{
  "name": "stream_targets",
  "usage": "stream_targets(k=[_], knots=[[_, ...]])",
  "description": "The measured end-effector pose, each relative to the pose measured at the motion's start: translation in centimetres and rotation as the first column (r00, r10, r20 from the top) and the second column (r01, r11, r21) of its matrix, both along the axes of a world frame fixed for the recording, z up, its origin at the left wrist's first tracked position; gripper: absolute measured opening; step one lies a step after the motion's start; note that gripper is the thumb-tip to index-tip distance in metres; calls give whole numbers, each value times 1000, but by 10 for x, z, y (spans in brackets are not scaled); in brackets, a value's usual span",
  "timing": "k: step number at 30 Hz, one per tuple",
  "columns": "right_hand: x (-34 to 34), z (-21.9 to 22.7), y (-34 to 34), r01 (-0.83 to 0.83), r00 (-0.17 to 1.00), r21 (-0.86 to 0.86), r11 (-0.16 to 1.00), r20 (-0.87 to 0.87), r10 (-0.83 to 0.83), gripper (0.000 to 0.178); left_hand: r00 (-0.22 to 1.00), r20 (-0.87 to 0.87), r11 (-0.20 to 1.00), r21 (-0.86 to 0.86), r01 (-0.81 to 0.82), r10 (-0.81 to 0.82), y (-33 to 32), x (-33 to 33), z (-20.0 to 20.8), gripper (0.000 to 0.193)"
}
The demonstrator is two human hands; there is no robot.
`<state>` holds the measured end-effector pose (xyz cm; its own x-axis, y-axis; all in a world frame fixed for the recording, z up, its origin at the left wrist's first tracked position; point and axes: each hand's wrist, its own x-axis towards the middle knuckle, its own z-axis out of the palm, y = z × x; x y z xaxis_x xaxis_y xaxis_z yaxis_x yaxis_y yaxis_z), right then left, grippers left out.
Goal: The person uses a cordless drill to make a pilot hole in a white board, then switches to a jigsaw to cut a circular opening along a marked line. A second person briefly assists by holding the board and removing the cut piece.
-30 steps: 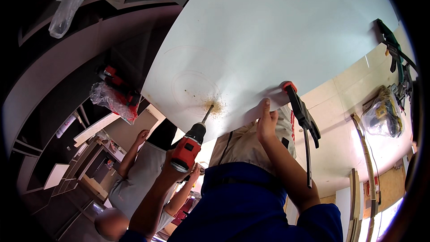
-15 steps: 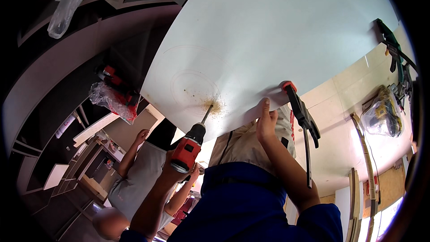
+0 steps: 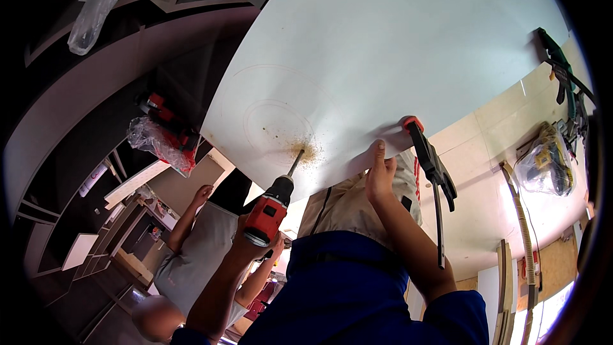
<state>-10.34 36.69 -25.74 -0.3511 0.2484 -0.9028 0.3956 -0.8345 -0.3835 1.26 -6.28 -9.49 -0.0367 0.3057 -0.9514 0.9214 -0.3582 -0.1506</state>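
Observation:
A red and black cordless drill is in my left hand, whose fingers are mostly hidden behind the tool. The bit touches down in a scatter of yellowish wood dust on a large pale white board. Faint circles and arcs are pencilled around that spot. My right hand grips the board's near edge, thumb up on the face and the other fingers partly hidden. Just right of it, a black bar clamp with a red pad sits on the same edge.
Another clamp holds the board's far right edge. A co-worker in a grey shirt stands at the lower left. Beyond the board's left side lies a red tool with clear plastic. A bagged yellow-black tool and a hose are at right.

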Motion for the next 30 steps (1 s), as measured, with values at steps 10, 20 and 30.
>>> stream_targets(k=[10, 20, 30], knots=[[0, 1, -1, -18, 1000, 31, 999, -14, 19, 41, 876, 53, 865, 143, -481, 479, 34, -40, 19, 53], [1, -1, 1, -29, 1000, 9, 1000, -7, 29, 39, 91, 413, 18, 179, -984, 906, 94, -118, 43, 51], [3, -3, 0, -6, 1000, 10, 1000, -22, 7, 37, -171, 527, -266, 108, -958, 832, 128, -154, 58, 48]])
